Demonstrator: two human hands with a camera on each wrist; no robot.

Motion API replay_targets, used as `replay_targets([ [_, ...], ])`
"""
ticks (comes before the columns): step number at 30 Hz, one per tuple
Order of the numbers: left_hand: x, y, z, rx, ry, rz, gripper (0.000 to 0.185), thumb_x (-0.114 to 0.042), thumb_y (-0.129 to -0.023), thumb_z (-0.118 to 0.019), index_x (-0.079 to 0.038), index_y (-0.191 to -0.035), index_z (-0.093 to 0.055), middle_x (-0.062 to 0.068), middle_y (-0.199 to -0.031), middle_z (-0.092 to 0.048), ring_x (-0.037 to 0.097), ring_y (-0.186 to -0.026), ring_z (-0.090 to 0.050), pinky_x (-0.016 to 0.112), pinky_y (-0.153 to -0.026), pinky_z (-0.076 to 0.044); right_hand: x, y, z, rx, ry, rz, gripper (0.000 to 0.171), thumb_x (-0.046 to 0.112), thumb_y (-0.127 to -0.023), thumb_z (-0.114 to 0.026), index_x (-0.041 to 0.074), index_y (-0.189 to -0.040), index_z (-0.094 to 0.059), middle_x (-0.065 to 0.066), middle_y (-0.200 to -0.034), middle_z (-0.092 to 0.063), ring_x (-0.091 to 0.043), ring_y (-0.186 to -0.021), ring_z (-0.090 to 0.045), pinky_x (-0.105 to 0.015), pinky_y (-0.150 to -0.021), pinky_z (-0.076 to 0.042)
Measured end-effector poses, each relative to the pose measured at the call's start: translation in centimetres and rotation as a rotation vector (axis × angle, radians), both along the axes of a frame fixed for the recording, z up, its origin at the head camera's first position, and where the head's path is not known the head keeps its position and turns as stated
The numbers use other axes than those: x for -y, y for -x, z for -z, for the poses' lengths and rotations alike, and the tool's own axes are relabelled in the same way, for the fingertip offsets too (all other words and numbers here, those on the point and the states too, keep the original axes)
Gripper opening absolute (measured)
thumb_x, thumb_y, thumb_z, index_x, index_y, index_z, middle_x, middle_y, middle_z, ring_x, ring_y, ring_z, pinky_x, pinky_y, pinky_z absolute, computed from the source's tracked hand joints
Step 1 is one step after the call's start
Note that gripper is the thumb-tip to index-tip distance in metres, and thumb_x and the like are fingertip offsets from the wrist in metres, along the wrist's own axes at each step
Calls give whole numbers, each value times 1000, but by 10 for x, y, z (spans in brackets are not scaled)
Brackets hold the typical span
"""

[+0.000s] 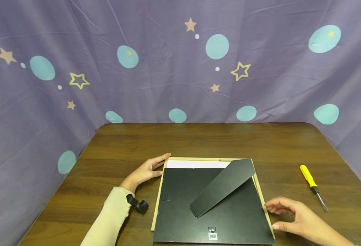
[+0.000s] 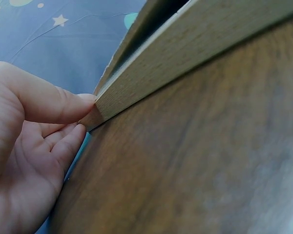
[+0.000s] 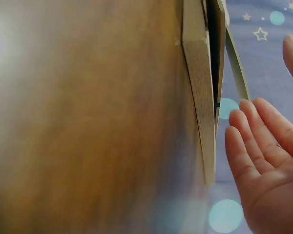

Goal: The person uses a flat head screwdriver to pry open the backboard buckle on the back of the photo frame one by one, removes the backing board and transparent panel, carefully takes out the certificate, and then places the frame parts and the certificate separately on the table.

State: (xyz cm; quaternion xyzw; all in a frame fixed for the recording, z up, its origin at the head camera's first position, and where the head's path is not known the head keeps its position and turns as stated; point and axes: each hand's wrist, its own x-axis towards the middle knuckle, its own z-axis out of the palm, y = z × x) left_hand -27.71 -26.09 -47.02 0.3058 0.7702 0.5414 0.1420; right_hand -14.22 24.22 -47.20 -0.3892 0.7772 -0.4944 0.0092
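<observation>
A light wooden picture frame (image 1: 162,191) lies face down on the brown table, its black backing board (image 1: 183,191) shifted toward me so a strip of white paper (image 1: 195,164) shows at the far edge. The black easel stand (image 1: 223,186) slants across the board. My left hand (image 1: 148,171) lies with straight fingers against the frame's far left corner (image 2: 95,114); the thumb tip touches that corner in the left wrist view. My right hand (image 1: 286,213) hovers by the frame's right edge (image 3: 202,112) with relaxed fingers, holding nothing and apart from the wood.
A yellow-handled screwdriver (image 1: 312,186) lies on the table (image 1: 198,140) to the right of the frame. A black strap clip (image 1: 138,204) sits at my left wrist. A purple cloth (image 1: 155,68) with stars and dots hangs behind and beside the table.
</observation>
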Motion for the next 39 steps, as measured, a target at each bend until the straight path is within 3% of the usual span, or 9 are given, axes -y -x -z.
replay_targets([
  [7, 0, 0, -1, 24, -5, -3, 69, 14, -85, -54, 0, -147, -26, 17, -154, -22, 33, -140, -21, 40, -112, -24, -5, -13, 13, 232, 12, -96, 39, -10, -80, -66, -5, -116, -54, 6, -106, -62, -6, -90, -61, -20, -72, -54],
  [12, 0, 0, 0, 22, -2, -1, 69, 14, -85, -53, -1, -147, -26, 16, -154, -22, 32, -140, -22, 39, -111, -25, -2, -21, 9, 448, -29, -17, 32, -3, -85, -64, -18, -110, -50, 4, -91, -61, -7, -77, -61, -24, -64, -55],
  [16, 0, 1, 1, 25, -6, 7, 69, 15, -85, -53, 1, -147, -25, 17, -154, -22, 32, -141, -21, 39, -112, -24, 0, -27, 8, 580, -80, 17, 18, 1, -88, -61, -12, -98, -55, 7, -80, -62, -2, -67, -60, -23, -56, -53],
  [18, 0, 0, 0, 24, -10, 7, 69, 15, -85, -53, 1, -147, -26, 18, -154, -21, 32, -141, -21, 39, -112, -23, 1, -29, 9, 545, -99, 0, 7, 0, -88, -61, -6, -87, -58, 11, -74, -62, 2, -63, -57, -22, -50, -51],
  [24, 0, -1, 0, 30, -7, 0, 70, 14, -85, -53, -2, -148, -27, 17, -154, -21, 32, -140, -21, 32, -111, -26, 5, -31, 11, 418, -94, -25, 13, -3, -87, -60, 1, -75, -60, 16, -64, -58, 9, -57, -50, -21, -41, -46],
  [28, 0, -1, 0, 35, -13, 3, 69, 14, -85, -53, -1, -147, -26, 18, -154, -21, 32, -140, -22, 26, -110, -28, 6, -31, 11, 433, -81, -10, 8, -2, -88, -60, 0, -80, -61, 17, -70, -60, 6, -59, -53, -23, -45, -49],
  [32, -1, -1, -1, 27, -14, 8, 69, 14, -85, -54, 1, -147, -26, 19, -154, -21, 34, -140, -21, 31, -111, -26, 4, -30, 15, 472, -39, -15, 3, -5, -87, -59, -6, -89, -61, 14, -78, -64, 0, -66, -60, -25, -52, -53],
  [35, -1, -1, -2, 20, -14, 10, 69, 13, -85, -55, 1, -147, -26, 21, -153, -21, 36, -140, -20, 37, -112, -25, -2, -29, 20, 497, 56, -83, 16, -11, -86, -56, -7, -100, -62, 11, -86, -67, -3, -73, -63, -26, -58, -56],
  [39, -1, -1, -1, 12, -20, 16, 69, 12, -85, -56, 3, -146, -26, 22, -153, -21, 37, -140, -20, 37, -112, -25, -8, -30, 26, 554, 167, -158, 40, -16, -86, -52, 10, -113, -65, 7, -95, -69, -6, -81, -66, -25, -66, -57],
])
